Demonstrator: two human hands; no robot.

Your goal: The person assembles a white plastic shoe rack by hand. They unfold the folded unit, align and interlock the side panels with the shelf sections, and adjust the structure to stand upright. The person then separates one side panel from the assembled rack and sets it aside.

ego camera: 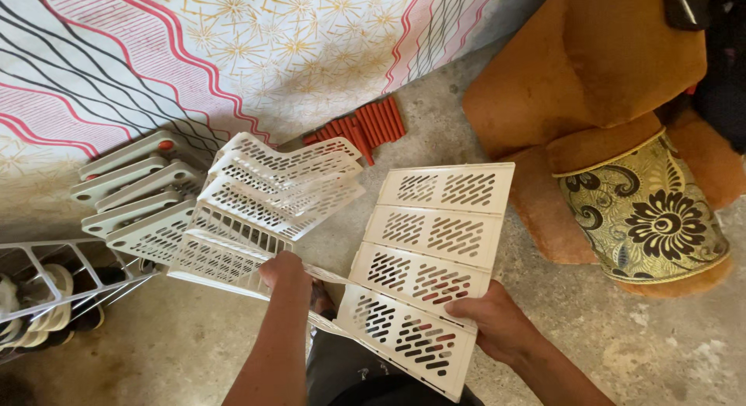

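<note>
Your right hand (497, 324) is clamped on the lower right edge of a fanned set of cream slotted panels (431, 254), thumb on top, fingers hidden underneath. Four panels overlap like stairs, running up and away from that hand toward the bundle of red rods (365, 126) on the concrete floor (544, 297). Your left hand (286, 272) is closed on a thin white edge just left of the fan, at the near corner of the heap of slotted trays (264, 196); can't tell exactly which piece it grips (looks like a rail or tray rim).

Risks, as I judge them:
- The fan is held at one end only, so the far panels hang unsupported. Tilt your right wrist and they could slide apart or drop to the floor.
- The heap beyond your left hand is stacked loose and crooked. Pull that edge hard and the top trays prob. shift or tip toward the grey rails (128, 181) further left.
- Slots can snag on neighbouring pieces; forcing them may crack thin plastic.
- The wire rack (47, 282) sits near your left elbow, the orange plush toy (590, 87) beyond your right hand: not much swing room either side.
</note>
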